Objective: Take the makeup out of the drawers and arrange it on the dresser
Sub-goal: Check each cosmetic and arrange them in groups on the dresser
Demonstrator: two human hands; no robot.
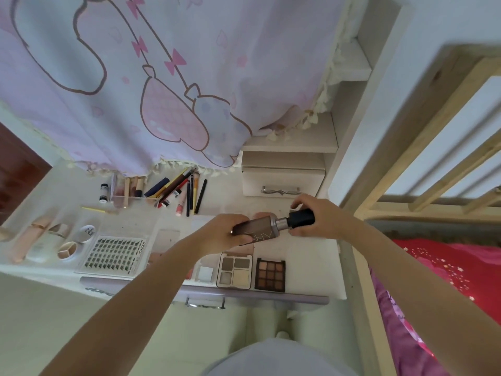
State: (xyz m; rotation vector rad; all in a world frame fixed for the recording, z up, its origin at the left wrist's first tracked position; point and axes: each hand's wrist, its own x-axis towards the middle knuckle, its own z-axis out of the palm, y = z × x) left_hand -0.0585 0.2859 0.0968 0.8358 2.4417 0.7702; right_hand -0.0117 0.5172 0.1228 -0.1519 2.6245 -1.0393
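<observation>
Above the white dresser top (306,253) I hold a brown foundation bottle (257,227) lying sideways. My left hand (219,232) grips its body, and my right hand (322,218) grips its black cap (301,217). Laid out on the dresser are two eyeshadow palettes (235,270) (270,274), a false-lash tray (115,253), pencils and tubes (179,191), a clear organiser (130,194) and several compacts and tubes at the left (65,240). The small upper drawer (282,181) is closed. The front drawer (206,301) shows only its handle.
A pink cartoon-print curtain (162,77) hangs over the back of the dresser. White shelves (349,66) rise at the right. A wooden bed frame (433,131) with red bedding (447,267) stands close on the right. Pale floor (40,321) lies below.
</observation>
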